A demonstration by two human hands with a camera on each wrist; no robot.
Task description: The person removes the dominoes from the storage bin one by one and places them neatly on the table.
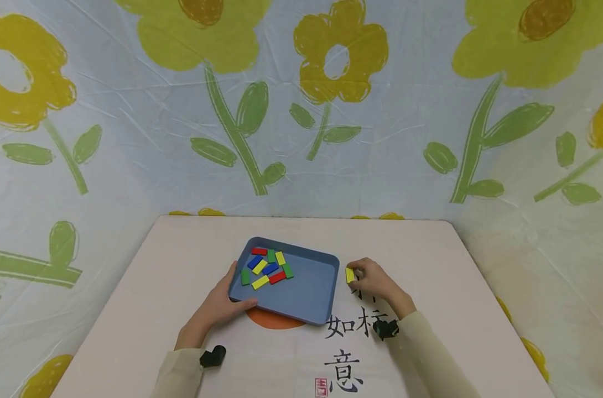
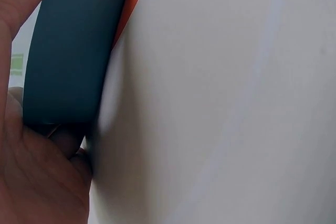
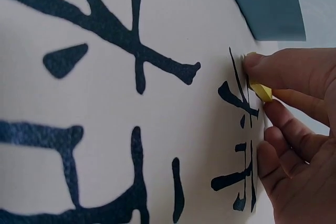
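A blue-grey tray lies slightly turned on the table, with several small red, green, blue and yellow blocks flat in its left half. My left hand grips the tray's near left corner, thumb along the near rim and fingers at the left side; in the left wrist view some fingertips are hidden behind the tray wall. Just right of the tray, my right hand pinches a yellow block between thumb and fingers, low at the table surface. The right wrist view shows part of this yellow block between the fingers.
The pale table bears black brush characters, a red seal mark and an orange disc partly under the tray. A flower-printed cloth stands behind and at both sides.
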